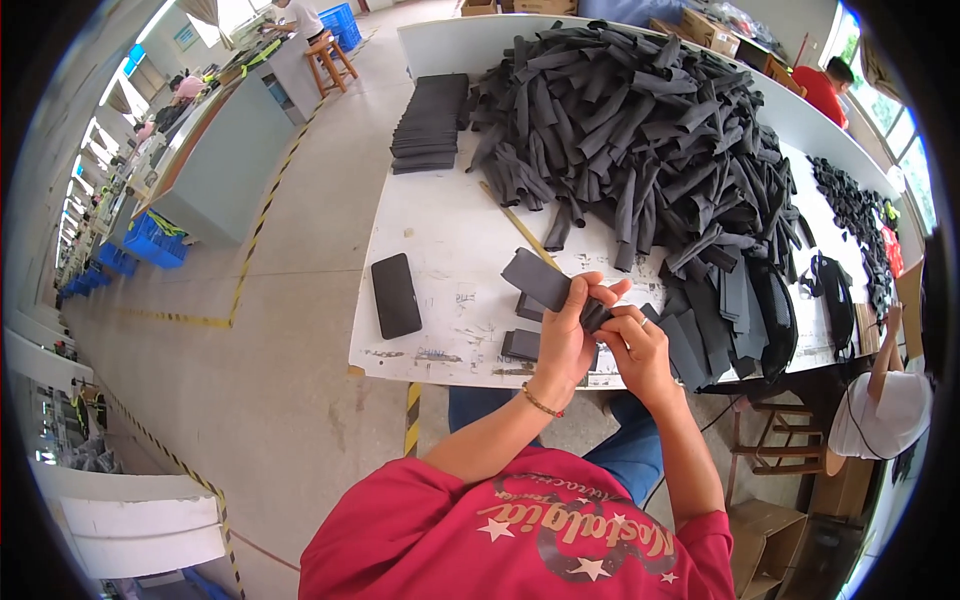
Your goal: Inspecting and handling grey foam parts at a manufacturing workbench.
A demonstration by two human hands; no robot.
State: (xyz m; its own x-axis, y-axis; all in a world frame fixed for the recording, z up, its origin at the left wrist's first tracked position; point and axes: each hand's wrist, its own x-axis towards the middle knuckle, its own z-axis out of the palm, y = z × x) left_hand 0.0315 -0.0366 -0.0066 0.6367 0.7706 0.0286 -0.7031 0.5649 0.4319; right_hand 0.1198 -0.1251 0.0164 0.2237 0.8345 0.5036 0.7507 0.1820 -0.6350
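My left hand (567, 335) grips a flat dark grey fabric strip (538, 279) that sticks out up and to the left, above the white table (440, 240). My right hand (636, 347) pinches the strip's near end right beside the left fingers. Under the hands lie small folded dark pieces (521, 345) near the table's front edge. A big heap of the same dark strips (640, 130) covers the table behind the hands.
A black phone (396, 295) lies at the table's left front. A neat stack of flat dark pieces (430, 122) sits at the far left, with a long wooden ruler (518, 224) nearby. Another person (885, 395) sits at the right. Work tables and blue crates (155, 240) line the left aisle.
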